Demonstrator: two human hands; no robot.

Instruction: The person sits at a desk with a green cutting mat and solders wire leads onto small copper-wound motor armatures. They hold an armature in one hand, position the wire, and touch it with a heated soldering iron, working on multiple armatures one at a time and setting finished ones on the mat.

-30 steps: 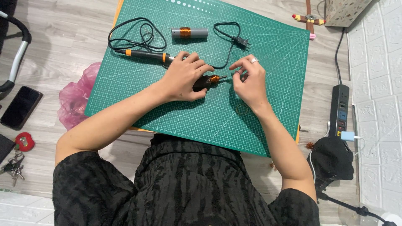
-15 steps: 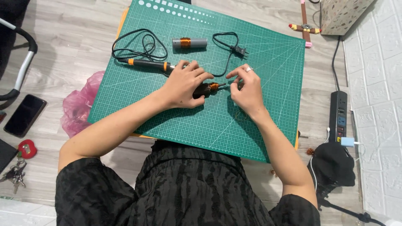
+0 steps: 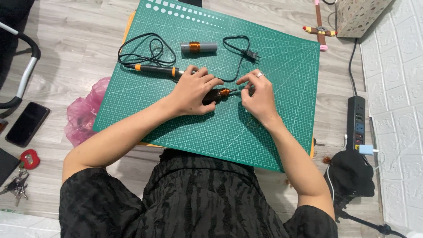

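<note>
- Coil-wound dark cylinder (image 3: 217, 95) lies near the middle of the green cutting mat (image 3: 282, 132), its copper-wrapped end pointing towards the mat's right edge.
- Left hand (image 3: 191, 91) is curled over the cylinder's body, fingers closed around it and pressing it to the mat; keeping that hold firm and low would likely stop it rolling.
- Right hand (image 3: 257, 94) sits just beside the copper end, thumb and fingertips pinched together; whether a fine wire lies between them is too small to tell.
- Judging by the pinch, any strand there wants gentle, even tension rather than a tug.
- Soldering iron (image 3: 154, 69) and grey cylinder (image 3: 199, 46) lie towards the mat's far edge, apart from both hands.
</note>
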